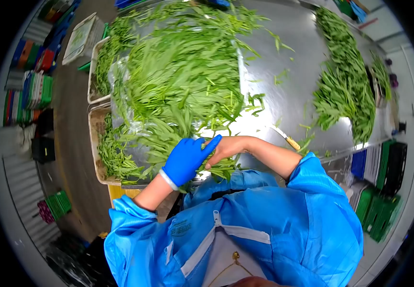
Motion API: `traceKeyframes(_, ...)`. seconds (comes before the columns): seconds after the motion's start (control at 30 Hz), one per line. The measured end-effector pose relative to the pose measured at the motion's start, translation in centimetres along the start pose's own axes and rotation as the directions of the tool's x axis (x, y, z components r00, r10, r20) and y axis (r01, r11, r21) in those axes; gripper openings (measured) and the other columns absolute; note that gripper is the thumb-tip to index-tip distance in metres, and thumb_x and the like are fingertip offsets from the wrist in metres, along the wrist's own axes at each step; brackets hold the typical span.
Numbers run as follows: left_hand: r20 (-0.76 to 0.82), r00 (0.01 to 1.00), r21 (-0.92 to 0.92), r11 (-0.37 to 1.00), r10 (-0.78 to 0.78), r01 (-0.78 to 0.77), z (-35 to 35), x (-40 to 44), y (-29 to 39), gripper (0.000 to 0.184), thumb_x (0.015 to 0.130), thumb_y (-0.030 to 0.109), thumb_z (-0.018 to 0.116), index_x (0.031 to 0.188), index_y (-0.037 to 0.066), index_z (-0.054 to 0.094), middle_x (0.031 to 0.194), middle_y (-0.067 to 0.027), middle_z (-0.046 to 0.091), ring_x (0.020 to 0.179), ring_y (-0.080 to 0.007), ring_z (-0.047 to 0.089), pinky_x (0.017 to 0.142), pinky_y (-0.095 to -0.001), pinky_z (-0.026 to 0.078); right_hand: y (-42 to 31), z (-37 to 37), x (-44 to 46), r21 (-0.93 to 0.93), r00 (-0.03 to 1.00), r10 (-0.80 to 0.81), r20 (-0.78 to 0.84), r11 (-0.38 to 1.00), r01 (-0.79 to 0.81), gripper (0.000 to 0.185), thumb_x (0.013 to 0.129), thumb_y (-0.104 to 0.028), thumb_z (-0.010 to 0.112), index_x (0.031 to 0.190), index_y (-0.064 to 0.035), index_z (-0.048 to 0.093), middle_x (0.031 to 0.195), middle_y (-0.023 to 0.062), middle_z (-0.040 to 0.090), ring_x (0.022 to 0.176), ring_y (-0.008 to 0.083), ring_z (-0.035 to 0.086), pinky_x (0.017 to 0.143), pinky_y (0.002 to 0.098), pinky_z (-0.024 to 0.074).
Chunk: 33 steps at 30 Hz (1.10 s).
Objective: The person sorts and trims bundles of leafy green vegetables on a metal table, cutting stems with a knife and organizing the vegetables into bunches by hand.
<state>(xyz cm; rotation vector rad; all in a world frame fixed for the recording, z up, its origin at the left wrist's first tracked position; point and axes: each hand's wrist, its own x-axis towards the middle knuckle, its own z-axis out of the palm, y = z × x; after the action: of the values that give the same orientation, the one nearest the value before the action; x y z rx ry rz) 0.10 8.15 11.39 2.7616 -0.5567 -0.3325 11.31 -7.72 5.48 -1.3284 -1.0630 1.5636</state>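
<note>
A broad sheet-metal table with a shiny grey surface (295, 52) spreads in front of the person; a wide pile of long, narrow green leafy stems (183, 71) covers much of its left half, running up to the hands; a second, elongated heap of dark green leaves (345, 91) lies along the right side, well apart from the pile; loose green scraps (282, 76) are scattered over the bare metal between them; a knife with a pale blade and yellowish handle (291, 142) lies just beyond the right forearm, near more cuttings; crumpled clear plastic sheeting (118, 76) shows at the pile's left edge

Two beige plastic crates stand along the table's left side, the nearer one (93, 148) and the farther one (91, 83) both holding green stems; a pale rectangular basket (80, 40) sits beyond them; a green plastic crate (59, 203) is on the floor at left, and dark green crates (379, 213) are stacked at right

The left hand, in a blue glove (188, 160), and the bare right hand (228, 147) meet over a small leafy bunch (223, 170) at the near edge; both have partly bent fingers, the left index finger extended; how firmly either grips is hidden
</note>
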Motion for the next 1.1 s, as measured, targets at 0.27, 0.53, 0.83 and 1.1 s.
traceKeyframes(0.27, 0.043, 0.919, -0.884, 0.414, -0.392, 0.218, -0.5, -3.3, -4.7, 0.102, 0.066, 0.005, 0.073, 0.150, 0.008, 0.016, 0.135, -0.0091, 0.050, 0.121, -0.0164, 0.047, 0.103, -0.0318, 0.037, 15.0, -3.0, -17.4, -0.264, 0.363, -0.029, -0.931, 0.740, -0.619, 0.067, 0.073, -0.022, 0.073, 0.130, -0.0029, 0.044, 0.123, 0.0194, 0.055, 0.110, 0.0357, 0.055, 0.094, 0.0425, 0.0441)
traceKeyframes(0.53, 0.275, 0.823, -0.939, -0.322, -0.497, 0.119, 9.2, -2.0, -5.1, 0.061, 0.070, -0.003, 0.065, 0.128, -0.002, 0.046, 0.108, -0.0128, 0.063, 0.090, -0.0239, 0.064, 0.080, -0.0346, 0.054, 20.5, 2.4, -22.3, -0.230, 0.319, 0.082, -0.944, 0.528, -0.817, 0.038, 0.074, -0.005, 0.063, 0.109, -0.0028, 0.048, 0.102, 0.0192, 0.055, 0.092, 0.0402, 0.056, 0.080, 0.0466, 0.0460)
traceKeyframes(0.83, 0.320, 0.779, -0.917, -0.382, -0.539, 0.113, 10.5, -0.4, -2.5, 0.047, 0.075, 0.003, 0.064, 0.119, -0.004, 0.052, 0.097, -0.0146, 0.066, 0.082, -0.0232, 0.066, 0.075, -0.0348, 0.056, 4.8, 5.2, -12.9, -0.677, 0.672, -0.375, -0.639, 0.688, -0.261, 0.040, 0.080, -0.008, 0.061, 0.119, -0.0132, 0.052, 0.090, 0.0078, 0.058, 0.072, 0.0255, 0.063, 0.059, 0.0369, 0.0514)
traceKeyframes(1.1, 0.345, 0.747, -0.930, -0.316, -0.568, 0.189, 10.1, -0.5, -0.7, 0.036, 0.073, -0.001, 0.065, 0.108, -0.006, 0.059, 0.090, -0.0140, 0.067, 0.074, -0.0212, 0.067, 0.066, -0.0324, 0.056, 5.2, 4.3, -6.2, -0.781, 0.687, -0.491, -0.536, 0.597, -0.182, 0.035, 0.080, -0.012, 0.061, 0.113, -0.0100, 0.051, 0.078, 0.0088, 0.057, 0.053, 0.0257, 0.060, 0.047, 0.0359, 0.0497)
